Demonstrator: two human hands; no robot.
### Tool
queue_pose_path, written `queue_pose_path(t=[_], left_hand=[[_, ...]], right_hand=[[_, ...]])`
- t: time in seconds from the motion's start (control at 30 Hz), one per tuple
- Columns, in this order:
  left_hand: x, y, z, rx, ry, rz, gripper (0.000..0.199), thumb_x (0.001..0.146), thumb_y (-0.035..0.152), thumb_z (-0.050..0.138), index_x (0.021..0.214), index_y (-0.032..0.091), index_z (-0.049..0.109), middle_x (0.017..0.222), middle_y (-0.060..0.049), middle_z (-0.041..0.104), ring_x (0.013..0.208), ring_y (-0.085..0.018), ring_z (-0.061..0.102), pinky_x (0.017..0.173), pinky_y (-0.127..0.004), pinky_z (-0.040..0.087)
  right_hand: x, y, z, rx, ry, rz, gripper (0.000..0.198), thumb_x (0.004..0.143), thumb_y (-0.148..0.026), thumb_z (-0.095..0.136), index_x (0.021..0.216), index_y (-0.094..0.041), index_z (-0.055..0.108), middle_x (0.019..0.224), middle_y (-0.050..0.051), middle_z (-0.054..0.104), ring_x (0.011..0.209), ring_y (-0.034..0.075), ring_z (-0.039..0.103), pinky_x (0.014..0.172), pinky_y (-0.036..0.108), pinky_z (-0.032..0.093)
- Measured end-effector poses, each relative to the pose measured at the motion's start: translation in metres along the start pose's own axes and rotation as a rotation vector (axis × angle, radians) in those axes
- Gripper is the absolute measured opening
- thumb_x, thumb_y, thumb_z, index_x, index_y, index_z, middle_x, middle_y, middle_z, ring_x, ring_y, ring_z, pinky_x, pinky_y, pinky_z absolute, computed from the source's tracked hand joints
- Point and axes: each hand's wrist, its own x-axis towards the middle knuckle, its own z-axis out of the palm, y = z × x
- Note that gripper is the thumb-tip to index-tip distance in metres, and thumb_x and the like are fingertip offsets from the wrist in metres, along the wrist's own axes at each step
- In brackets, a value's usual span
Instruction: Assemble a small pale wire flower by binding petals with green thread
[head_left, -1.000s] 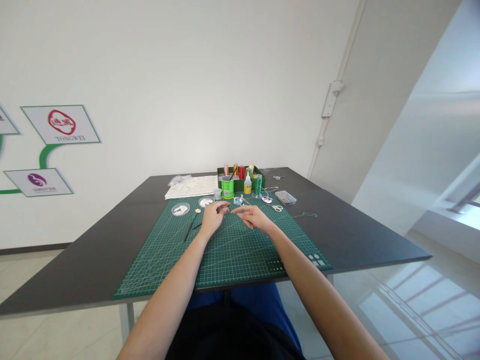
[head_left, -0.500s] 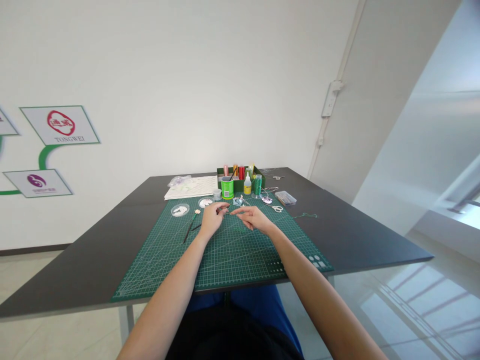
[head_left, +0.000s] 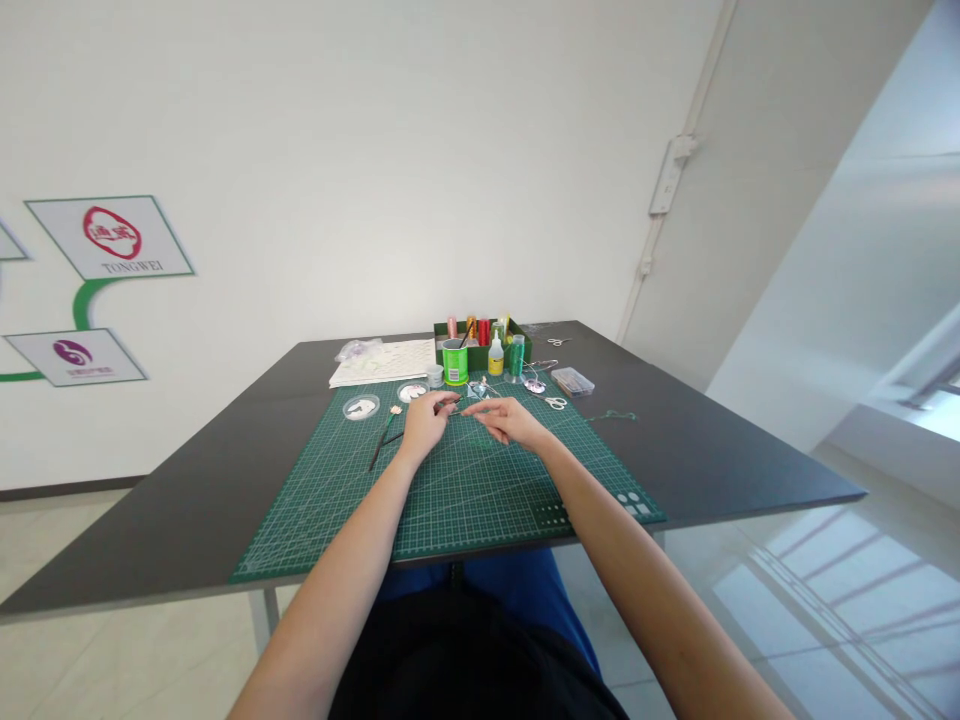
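Observation:
My left hand (head_left: 427, 424) is over the green cutting mat (head_left: 480, 500), thumb and fingers pinched on a small thin piece too tiny to name. Facing it from the right is my right hand (head_left: 511, 421), its index finger reaching towards the left fingertips and the others curled. Its fingertips look closed around the near end of the same thin piece, though details are too small to see. Left of my left hand lie a slender dark stick (head_left: 376, 452) and a small pale flower (head_left: 395, 410) on a green stem.
Beyond the hands stand a green can (head_left: 454, 364), a glue bottle (head_left: 496, 356), a green thread spool (head_left: 517, 356) and a box (head_left: 474, 357) of spools. Two shallow dishes (head_left: 361, 408) sit left. Scissors (head_left: 555, 403) and a clear case (head_left: 572, 382) lie right, white sheets (head_left: 386, 362) back left.
The view has tipped slightly, so the table sits higher in the picture. Both hands stay close together over the mat, with only slight finger movement.

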Motion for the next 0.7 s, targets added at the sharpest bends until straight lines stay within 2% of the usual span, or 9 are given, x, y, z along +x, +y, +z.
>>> queue_pose_path(t=[0.7], left_hand=[[-0.0003,-0.0002,-0.0006,0.038,0.004,0.018,0.027,0.085,0.006,0.062,0.103,0.019,0.077,0.102,-0.006,0.077,0.074,-0.016,0.068,0.079,-0.030,0.055]], right_hand=[[-0.0003,-0.0008,-0.0003,0.006,-0.012,-0.021,0.045,0.087,-0.042,0.065,0.116,-0.009,0.072,0.039,-0.010,0.044,0.034,0.006,0.033,0.040,0.020,0.026]])
